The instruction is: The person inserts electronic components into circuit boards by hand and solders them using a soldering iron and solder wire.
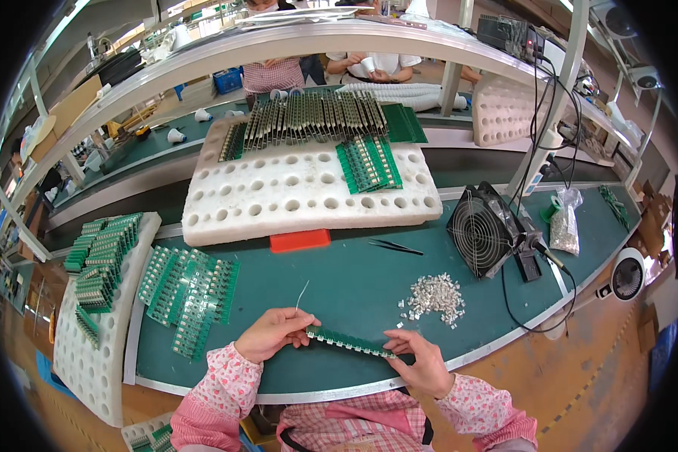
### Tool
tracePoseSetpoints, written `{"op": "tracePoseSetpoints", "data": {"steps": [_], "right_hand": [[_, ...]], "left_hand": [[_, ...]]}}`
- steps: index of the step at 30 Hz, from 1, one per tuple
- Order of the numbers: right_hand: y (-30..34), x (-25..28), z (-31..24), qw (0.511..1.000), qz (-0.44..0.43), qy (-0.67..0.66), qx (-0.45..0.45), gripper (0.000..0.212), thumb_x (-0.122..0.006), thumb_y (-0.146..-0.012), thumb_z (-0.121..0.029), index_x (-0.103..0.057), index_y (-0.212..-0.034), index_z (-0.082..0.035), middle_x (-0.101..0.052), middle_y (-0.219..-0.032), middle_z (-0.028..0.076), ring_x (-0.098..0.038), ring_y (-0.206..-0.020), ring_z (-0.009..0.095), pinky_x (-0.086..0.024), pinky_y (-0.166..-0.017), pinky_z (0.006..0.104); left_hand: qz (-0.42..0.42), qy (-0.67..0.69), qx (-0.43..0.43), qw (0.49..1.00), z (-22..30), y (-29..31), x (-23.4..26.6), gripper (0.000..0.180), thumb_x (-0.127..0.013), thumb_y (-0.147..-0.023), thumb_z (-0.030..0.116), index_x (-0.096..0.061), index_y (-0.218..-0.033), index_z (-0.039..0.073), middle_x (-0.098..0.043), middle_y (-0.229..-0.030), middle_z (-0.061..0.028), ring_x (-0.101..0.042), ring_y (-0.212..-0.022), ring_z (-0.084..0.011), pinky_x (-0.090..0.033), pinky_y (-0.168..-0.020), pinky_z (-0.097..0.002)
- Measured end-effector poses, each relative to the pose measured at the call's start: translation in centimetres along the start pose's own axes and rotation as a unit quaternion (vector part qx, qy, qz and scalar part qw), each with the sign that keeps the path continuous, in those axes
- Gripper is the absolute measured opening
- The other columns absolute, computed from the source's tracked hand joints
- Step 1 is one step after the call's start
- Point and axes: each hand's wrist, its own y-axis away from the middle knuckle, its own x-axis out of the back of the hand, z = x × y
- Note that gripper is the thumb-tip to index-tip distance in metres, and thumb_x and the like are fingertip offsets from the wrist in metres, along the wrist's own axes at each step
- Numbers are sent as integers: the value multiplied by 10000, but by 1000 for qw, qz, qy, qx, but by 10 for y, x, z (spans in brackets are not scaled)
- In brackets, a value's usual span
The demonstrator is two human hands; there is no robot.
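A narrow green circuit board strip [350, 341] with a row of small white parts along its near edge is held level above the front of the bench. My left hand [275, 333] is closed on its left end, thumb and fingers pinching it. A thin pale wire [302, 294] sticks up from beside the left fingertips. At the strip's other end, my right hand [422, 360] grips it between thumb and fingers. Beyond the right hand lies a heap of small white parts [435, 297]. To the left, several populated green boards [192, 290] overlap on the green bench mat.
A white foam block [294, 215] carries rows of upright boards [313, 117]; another foam block [105, 377] stands at left. Black tweezers [396, 246], a black fan [477, 232], a soldering iron [550, 255] with trailing cable, and a bag of parts [565, 222] are on the bench. Two people work opposite.
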Motion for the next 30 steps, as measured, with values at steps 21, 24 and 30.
{"op": "tracePoseSetpoints", "data": {"steps": [21, 24, 30], "right_hand": [[-8, 29, 20, 886, -82, 339, 307, 368, -638, -687, -62, -606, -1053, -73, -603, -976, 34, -585, -723, 150, -470, -596, 270], [-8, 29, 21, 870, -89, 360, 325, 321, -625, -712, -93, -606, -1031, -75, -603, -988, 33, -581, -728, 140, -470, -601, 271], [-15, 33, 16, 836, -116, 402, 356, 258, -608, -736, -134, -585, -986, -78, -602, -1029, 51, -573, -729, 132, -467, -614, 264]], "left_hand": [[67, -194, -16, 979, -4, 29, -33, 196, -621, -894, 65, -617, -1064, -31, -642, -845, -26, -583, -720, -59, -482, -667, -198], [91, -200, -39, 975, -14, 33, -36, 193, -622, -887, 36, -609, -1063, -43, -643, -853, -40, -596, -735, -62, -499, -678, -201], [108, -251, -72, 959, -21, 34, -37, 173, -627, -875, 30, -608, -1028, -48, -658, -870, -77, -614, -690, -68, -511, -633, -211]]}}
